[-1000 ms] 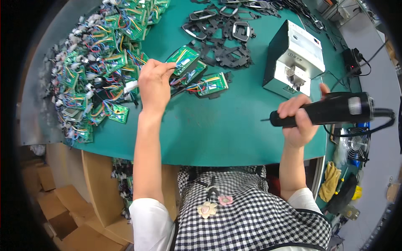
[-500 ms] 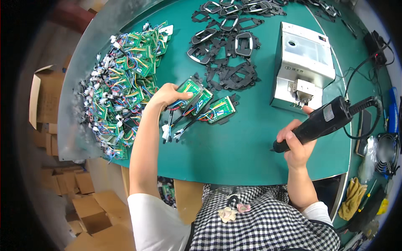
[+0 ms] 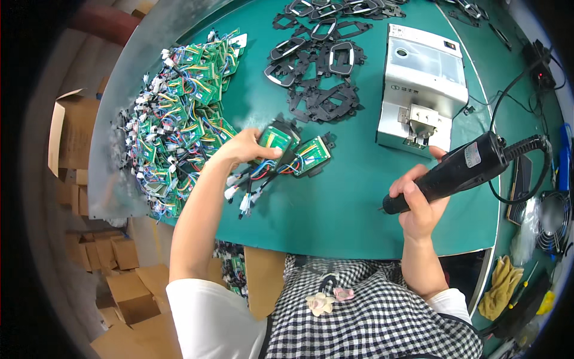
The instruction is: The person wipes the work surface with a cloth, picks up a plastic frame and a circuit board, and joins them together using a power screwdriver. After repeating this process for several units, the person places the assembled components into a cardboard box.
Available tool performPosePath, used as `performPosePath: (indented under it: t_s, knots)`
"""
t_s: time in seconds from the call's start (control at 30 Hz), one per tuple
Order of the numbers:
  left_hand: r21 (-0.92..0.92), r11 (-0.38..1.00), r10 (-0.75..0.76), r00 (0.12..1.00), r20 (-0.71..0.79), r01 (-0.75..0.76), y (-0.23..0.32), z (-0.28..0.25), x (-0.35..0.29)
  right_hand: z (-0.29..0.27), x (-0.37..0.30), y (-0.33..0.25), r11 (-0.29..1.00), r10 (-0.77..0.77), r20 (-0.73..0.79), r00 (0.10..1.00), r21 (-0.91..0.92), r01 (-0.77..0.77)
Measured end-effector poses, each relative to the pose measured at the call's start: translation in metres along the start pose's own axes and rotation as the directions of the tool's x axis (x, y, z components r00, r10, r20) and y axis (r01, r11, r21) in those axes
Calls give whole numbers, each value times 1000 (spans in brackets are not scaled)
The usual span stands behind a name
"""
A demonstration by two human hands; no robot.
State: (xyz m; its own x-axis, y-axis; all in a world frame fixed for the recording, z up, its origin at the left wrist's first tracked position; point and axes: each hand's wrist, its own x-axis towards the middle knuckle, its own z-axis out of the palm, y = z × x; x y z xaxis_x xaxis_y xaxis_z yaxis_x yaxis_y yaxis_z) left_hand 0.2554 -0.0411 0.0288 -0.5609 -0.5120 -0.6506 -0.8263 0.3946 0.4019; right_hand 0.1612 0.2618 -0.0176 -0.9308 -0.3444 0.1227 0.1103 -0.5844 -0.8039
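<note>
I am finding the left grip (image 3: pixel 246 145) pinching a likely light, stiff, fragile circuit board (image 3: pixel 274 137), best held by its rims, inward of the desk's (image 3: pixel 335 221) near edge, the right grip (image 3: pixel 420 209) clasping a powered driver (image 3: pixel 457 173).

Green worktable (image 3: pixel 353 215), open cardboard boxes (image 3: pixel 122 286) below
</note>
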Motion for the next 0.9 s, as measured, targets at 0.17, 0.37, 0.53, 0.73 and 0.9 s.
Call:
performPosePath:
  t_s: [0.17, 0.37, 0.53, 0.73, 0.9]
  knots:
    - [-258, 920, 249, 949, -193, -294, 6, 11, -31, -1, -1, -2, 1000, -17, 6, 1000, -5, 18]
    - [212, 967, 148, 989, 0, -145, 36, 54, -27, -2, -4, 2, 999, -32, 59, 998, -17, 33]
    - [430, 882, 352, 878, -325, -194, 15, 84, -38, 8, 2, 1, 987, 35, 199, 979, -159, -3]
    - [495, 764, 643, 543, -540, -413, -13, 129, -54, 62, -14, 19, 588, 187, 558, 808, -723, 363]
    - [360, 784, 613, 537, -580, -506, -7, 137, -60, 55, -10, 39, 356, 306, 475, 825, -861, 363]
